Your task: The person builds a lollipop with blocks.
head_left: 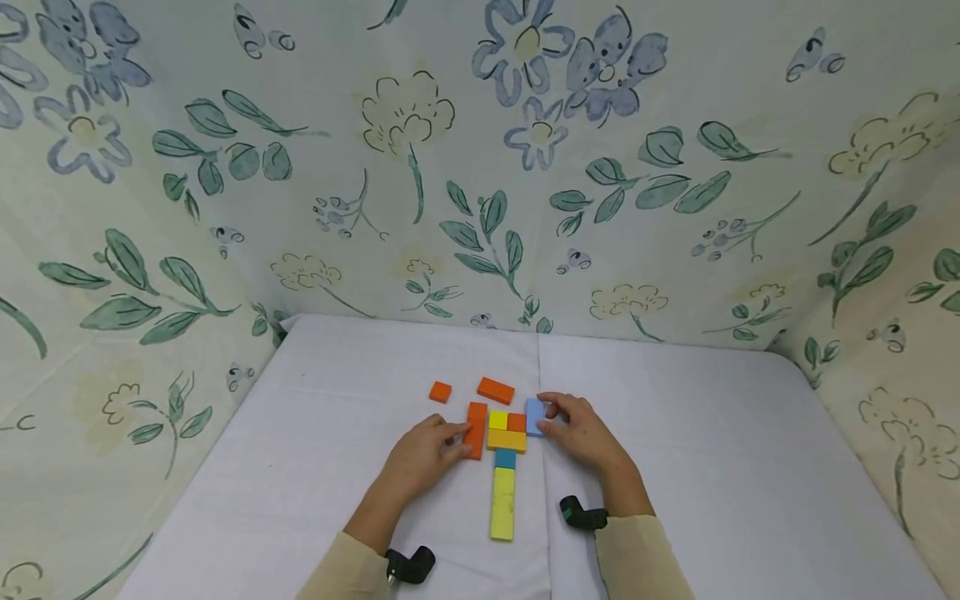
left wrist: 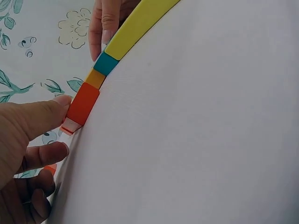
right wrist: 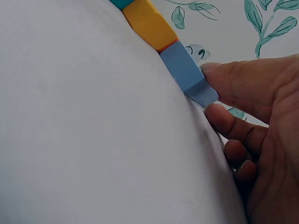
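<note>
Wooden-looking coloured blocks lie flat on the white cloth, in front of both hands. My left hand (head_left: 422, 458) holds an orange block (head_left: 474, 440) at the left of the group, thumb and forefinger at its edges. On the other side, my right hand (head_left: 583, 432) pinches a light blue block (right wrist: 183, 67) between thumb and forefinger. Between them sit a small yellow block (head_left: 498, 420), a small red-orange block (head_left: 517, 422) and an amber block (head_left: 507, 440) below these. A teal block (head_left: 506, 458) and a long yellow-green strip (head_left: 502, 504) continue downward from the amber one.
Two loose orange pieces, a small block (head_left: 440, 392) and a longer block (head_left: 496, 391), lie beyond the group. White cloth (head_left: 735, 467) covers the table. Floral fabric (head_left: 480, 167) hangs behind and at the sides. A black wrist device (head_left: 411, 566) is on the left arm, another (head_left: 582, 513) on the right.
</note>
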`<act>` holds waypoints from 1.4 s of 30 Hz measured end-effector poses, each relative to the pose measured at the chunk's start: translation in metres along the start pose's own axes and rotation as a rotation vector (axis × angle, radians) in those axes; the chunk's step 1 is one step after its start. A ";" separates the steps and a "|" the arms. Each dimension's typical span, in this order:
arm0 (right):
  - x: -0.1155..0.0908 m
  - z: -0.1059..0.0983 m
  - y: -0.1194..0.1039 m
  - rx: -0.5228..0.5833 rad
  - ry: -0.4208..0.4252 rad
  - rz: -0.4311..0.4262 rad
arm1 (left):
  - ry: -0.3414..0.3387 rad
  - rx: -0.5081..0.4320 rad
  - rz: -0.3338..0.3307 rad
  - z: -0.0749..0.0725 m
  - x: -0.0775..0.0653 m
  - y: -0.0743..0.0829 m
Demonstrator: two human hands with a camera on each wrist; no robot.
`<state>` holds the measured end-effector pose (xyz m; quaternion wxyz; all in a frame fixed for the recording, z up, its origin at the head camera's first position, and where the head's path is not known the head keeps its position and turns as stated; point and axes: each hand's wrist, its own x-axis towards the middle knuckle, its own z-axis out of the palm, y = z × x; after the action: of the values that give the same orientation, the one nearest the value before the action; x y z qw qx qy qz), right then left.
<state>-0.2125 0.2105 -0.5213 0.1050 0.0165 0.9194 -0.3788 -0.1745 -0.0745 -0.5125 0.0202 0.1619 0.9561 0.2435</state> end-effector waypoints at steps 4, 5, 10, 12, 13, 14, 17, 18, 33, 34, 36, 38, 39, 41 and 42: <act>0.001 -0.001 0.001 0.005 0.002 -0.017 | 0.009 0.019 -0.011 0.003 0.005 0.001; 0.001 -0.001 0.001 0.006 0.002 -0.021 | 0.008 0.025 -0.017 0.003 0.006 0.001; 0.001 -0.001 0.001 0.002 -0.001 -0.031 | 0.003 0.030 -0.032 0.003 0.013 0.003; 0.001 -0.001 0.001 0.002 -0.003 -0.028 | -0.002 0.031 -0.038 0.002 0.016 0.003; 0.001 -0.001 0.001 0.005 -0.003 -0.025 | -0.004 0.032 -0.039 0.002 0.018 0.003; 0.001 -0.001 0.001 0.004 -0.004 -0.025 | -0.005 0.032 -0.040 0.002 0.019 0.003; 0.001 -0.001 0.001 0.007 -0.006 -0.019 | -0.009 0.034 -0.045 0.001 0.023 0.003; 0.001 -0.001 0.000 0.007 -0.006 -0.018 | -0.011 0.035 -0.047 0.001 0.024 0.003; 0.001 -0.002 -0.002 0.003 -0.008 -0.018 | -0.029 0.007 -0.060 -0.001 0.041 0.003; 0.001 -0.002 -0.001 0.004 -0.008 -0.018 | -0.030 0.007 -0.060 -0.001 0.041 0.004; 0.002 -0.002 0.000 0.004 -0.009 -0.019 | -0.032 0.006 -0.059 -0.001 0.042 0.004; 0.002 -0.002 0.000 0.008 -0.010 -0.018 | -0.033 0.003 -0.061 -0.001 0.043 0.004; 0.002 -0.002 0.001 0.007 -0.010 -0.019 | -0.033 0.001 -0.061 -0.001 0.043 0.004; 0.002 -0.002 0.001 0.010 -0.012 -0.017 | -0.034 -0.004 -0.060 -0.001 0.043 0.005; 0.002 -0.002 0.001 0.012 -0.012 -0.016 | -0.035 -0.004 -0.062 -0.001 0.044 0.005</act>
<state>-0.2148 0.2125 -0.5207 0.1075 0.0073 0.9166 -0.3851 -0.2145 -0.0575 -0.5073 0.0450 0.1366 0.9596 0.2419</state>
